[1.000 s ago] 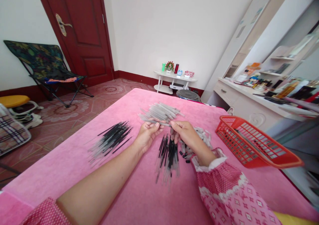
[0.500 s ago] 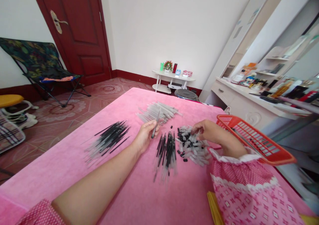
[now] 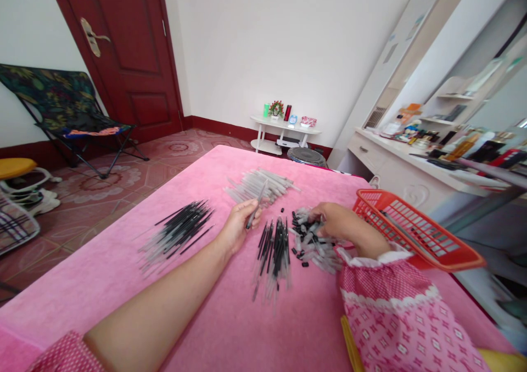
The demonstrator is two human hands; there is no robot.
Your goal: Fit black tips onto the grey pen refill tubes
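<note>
One clear pen barrel (image 3: pixel 255 208) is pinched in your left hand (image 3: pixel 235 228), angled up above the pink cloth (image 3: pixel 82 284). Your right hand (image 3: pixel 335 221) rakes the cap pile (image 3: pixel 315 247); whether it holds one, I cannot tell. Hold the barrel steady, close to the caps. Refills (image 3: pixel 274 246) lie between, an orange basket (image 3: pixel 415 232) to the right, a red door (image 3: pixel 123 48) beyond.

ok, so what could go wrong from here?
1. The right hand digs in the loose cap pile; small caps could scatter into the refill pile beside it.
2. The left hand pinches one barrel by its lower end; it might slip and drop into the barrel pile behind.
</note>
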